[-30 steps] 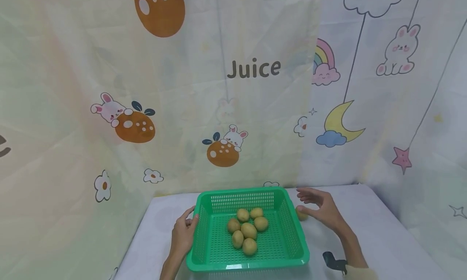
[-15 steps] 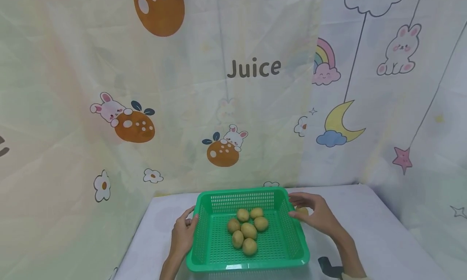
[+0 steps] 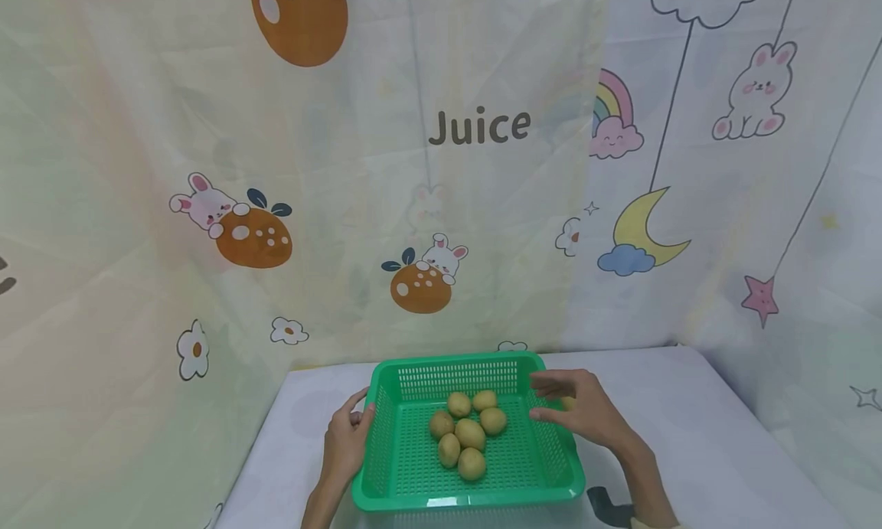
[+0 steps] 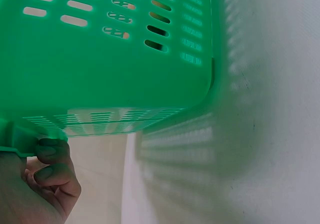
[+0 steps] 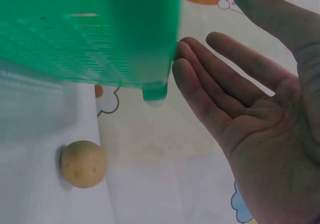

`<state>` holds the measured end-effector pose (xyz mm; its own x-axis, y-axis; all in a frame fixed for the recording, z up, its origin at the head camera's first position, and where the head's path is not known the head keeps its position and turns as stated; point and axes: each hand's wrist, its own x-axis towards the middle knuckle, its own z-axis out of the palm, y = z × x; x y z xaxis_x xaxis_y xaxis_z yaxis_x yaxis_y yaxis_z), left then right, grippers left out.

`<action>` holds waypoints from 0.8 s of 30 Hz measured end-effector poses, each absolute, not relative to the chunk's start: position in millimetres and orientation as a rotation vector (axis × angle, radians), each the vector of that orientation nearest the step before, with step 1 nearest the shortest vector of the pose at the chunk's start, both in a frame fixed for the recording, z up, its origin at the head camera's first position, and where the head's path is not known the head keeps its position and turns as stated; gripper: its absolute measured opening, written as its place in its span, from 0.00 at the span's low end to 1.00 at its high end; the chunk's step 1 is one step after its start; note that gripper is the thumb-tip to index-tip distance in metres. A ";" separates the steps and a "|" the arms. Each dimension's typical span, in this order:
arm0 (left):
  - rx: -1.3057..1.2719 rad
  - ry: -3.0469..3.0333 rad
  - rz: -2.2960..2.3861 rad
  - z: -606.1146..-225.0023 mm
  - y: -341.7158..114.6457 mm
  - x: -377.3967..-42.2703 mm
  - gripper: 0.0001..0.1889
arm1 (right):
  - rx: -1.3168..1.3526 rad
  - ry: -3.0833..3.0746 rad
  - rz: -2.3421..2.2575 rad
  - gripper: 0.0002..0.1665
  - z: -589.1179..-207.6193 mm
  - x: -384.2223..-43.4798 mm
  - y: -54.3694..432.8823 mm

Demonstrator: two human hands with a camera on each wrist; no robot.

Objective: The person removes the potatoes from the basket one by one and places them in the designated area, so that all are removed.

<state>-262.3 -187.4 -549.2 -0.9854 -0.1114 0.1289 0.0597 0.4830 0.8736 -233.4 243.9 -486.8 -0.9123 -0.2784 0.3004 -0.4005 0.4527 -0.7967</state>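
Note:
My left hand (image 3: 347, 437) grips the left rim of a green perforated plastic basket (image 3: 468, 503). In the left wrist view, its fingers (image 4: 54, 174) curl under the rim from outside. Several yellow-brown potatoes (image 3: 470, 435) lie grouped on the middle of the basket floor. The right hand (image 3: 584, 410) hovers at the basket's right rim with thumb and fingers spread apart and nothing between them. One more potato (image 5: 83, 164) rests on the table outside the basket, on its right side; in the head view the right hand partly hides it.
A white-covered table (image 3: 682, 414) carries the basket and extends on both sides. Cartoon-printed cloth (image 3: 510, 207) hangs behind and around it. Beside the right forearm a dark curved piece (image 3: 608, 506) shows.
My right hand has moved left, from over the loose potato to the basket's right rim, its fingers staying spread. The left hand, the basket and the potatoes have stayed in place.

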 end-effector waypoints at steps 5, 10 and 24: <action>0.048 -2.558 -1.523 -549.5 -187.5 -263.7 0.25 | 0.635 -2.578 1.431 0.35 -489.1 -235.2 241.3; 0.060 -2.565 -1.531 -549.5 -187.0 -263.8 0.25 | 0.644 -2.610 1.419 0.37 -491.5 -231.5 238.9; 0.054 -2.551 -1.540 -548.2 -187.9 -263.9 0.24 | 0.704 -2.627 1.413 0.40 -498.3 -220.5 215.9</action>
<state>-263.9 -187.9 -548.2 -0.9863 -0.1139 0.1192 0.0524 0.4690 0.8817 -220.5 215.9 -498.3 -0.8916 -0.3579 0.2773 -0.4286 0.4698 -0.7717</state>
